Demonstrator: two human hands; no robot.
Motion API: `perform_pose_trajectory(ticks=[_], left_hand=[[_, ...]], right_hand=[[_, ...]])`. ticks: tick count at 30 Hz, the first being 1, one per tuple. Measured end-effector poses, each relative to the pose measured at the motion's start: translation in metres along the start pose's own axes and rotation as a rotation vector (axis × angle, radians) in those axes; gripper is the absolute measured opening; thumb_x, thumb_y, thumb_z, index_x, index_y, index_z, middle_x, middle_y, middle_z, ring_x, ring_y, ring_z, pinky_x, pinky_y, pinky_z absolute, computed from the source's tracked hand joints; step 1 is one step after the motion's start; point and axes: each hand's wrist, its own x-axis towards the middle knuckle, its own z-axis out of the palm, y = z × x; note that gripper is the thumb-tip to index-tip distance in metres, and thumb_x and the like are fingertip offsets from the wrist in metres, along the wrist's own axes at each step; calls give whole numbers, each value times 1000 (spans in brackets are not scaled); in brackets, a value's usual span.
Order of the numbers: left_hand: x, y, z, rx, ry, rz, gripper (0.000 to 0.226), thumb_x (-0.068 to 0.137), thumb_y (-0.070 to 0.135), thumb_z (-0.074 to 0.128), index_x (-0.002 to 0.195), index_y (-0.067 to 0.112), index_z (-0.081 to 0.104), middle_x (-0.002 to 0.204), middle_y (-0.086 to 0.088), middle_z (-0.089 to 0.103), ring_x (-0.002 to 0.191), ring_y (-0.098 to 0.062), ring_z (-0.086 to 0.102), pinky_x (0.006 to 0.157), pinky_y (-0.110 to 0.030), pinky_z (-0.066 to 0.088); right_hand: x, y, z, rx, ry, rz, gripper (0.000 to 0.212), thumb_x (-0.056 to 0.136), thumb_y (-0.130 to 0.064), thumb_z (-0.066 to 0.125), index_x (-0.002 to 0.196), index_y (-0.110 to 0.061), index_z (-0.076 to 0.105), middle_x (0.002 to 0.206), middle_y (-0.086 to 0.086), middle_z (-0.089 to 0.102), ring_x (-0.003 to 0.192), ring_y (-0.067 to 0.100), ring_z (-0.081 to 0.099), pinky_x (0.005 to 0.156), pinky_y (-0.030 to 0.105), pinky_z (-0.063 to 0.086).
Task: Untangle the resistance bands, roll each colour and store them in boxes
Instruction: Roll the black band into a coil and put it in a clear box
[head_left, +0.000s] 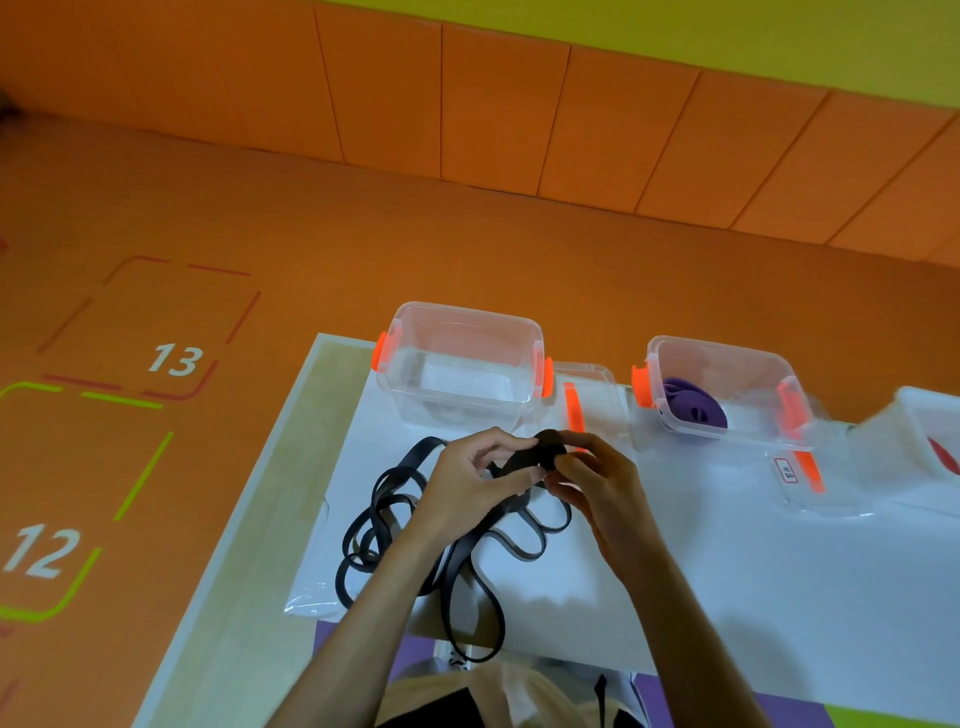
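The single wide-angle view looked from the person's head, forward and down. It sat close over the left hand (467, 486) and right hand (597, 480), near enough to show fingers (509, 442) pinching the band (549, 448) at mid-frame. The view was rolled: the table (727, 571) ran diagonally, with boxes (467, 313), floor (311, 234) and wall (519, 104) beyond.

Bright even light, soft shadows, wide-angle bending at edges, slightly soft

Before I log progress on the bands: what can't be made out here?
Head view:
1. The black roll: mostly covered by the left hand and right hand; size unclear.
2. The rightmost box: cut by the right edge; only a red patch shows.
3. The label: too small to read.
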Motion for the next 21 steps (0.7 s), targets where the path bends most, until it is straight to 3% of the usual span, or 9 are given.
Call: perform_pose_trajectory(ticks=[4,7,9,12,17,19,21], left_hand=[[-1,0,6,103,55,78,23,92,20,83,106,36,74,114,15,78,119,-8,70,107,-29,54],[-1,2,8,185,118,156,27,94,20,80,107,42,72,116,19,75,119,-7,69,104,-22,53],[-1,6,10,244,127,255,25,94,23,79,112,38,72,118,20,74,118,-9,70,100,-21,54],[-5,8,13,284,131,368,23,94,29,80,116,28,74,121,20,73,116,-12,71,98,-23,55],[-10,8,17,300,302,429,33,89,15,86,119,25,79,123,16,71,118,-14,70,99,-19,54],[-11,8,19,328,337,446,32,90,15,85,121,23,79,122,13,69,116,-14,69,98,-17,52],[-13,8,18,357,340,443,31,94,20,81,124,24,79,122,13,68,116,-13,69,98,-18,52]], right_hand=[[-2,-10,3,-100,-26,-89,33,100,6,57,118,-16,73,98,6,82,94,25,79,82,27,63],[-3,-16,7,-68,-31,-114,19,101,-12,67,118,-19,73,101,3,82,96,22,79,80,24,62],[-4,-20,12,-52,12,-123,20,97,-27,72,114,-17,76,99,3,82,94,21,79,79,25,63],[-1,-23,14,-61,82,-114,11,95,-21,76,104,-18,81,96,2,82,94,20,79,75,24,62],[-2,-31,17,283,52,29,34,85,-23,80,111,-5,67,97,13,80,88,24,79,72,26,62],[-4,-27,22,387,22,90,25,90,-22,77,106,-6,65,92,13,77,81,22,76,72,29,63],[-4,-19,24,342,-2,120,19,95,-25,72,101,-8,69,93,13,76,85,24,74,82,35,63]])
